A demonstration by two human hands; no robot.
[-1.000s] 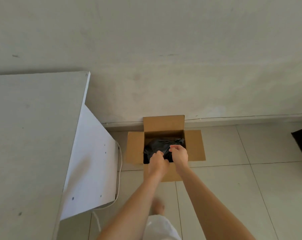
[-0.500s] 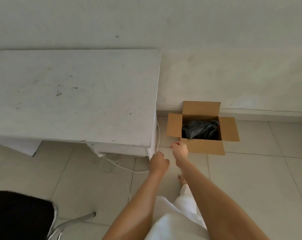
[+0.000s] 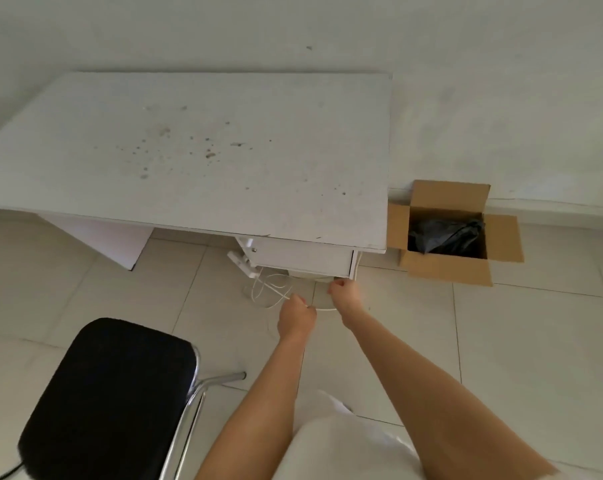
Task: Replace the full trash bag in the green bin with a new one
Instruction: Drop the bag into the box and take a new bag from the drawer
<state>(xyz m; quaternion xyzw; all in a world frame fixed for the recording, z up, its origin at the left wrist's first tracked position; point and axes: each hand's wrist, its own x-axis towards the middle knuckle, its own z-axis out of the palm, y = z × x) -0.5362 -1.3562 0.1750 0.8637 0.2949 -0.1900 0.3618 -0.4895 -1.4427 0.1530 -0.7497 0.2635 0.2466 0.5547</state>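
While both arms reach forward, left hand [image 3: 295,317] and right hand [image 3: 345,295] show curled fingers, seemingly holding nothing.

A tiled floor [image 3: 535,358] is seen, on which a desk [image 3: 189,150], chair [image 3: 109,403], box [image 3: 452,233] and cable [image 3: 268,292] rest.

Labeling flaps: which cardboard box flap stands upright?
The back flap of the cardboard box, against the wall; the left, right and front flaps are folded outward.
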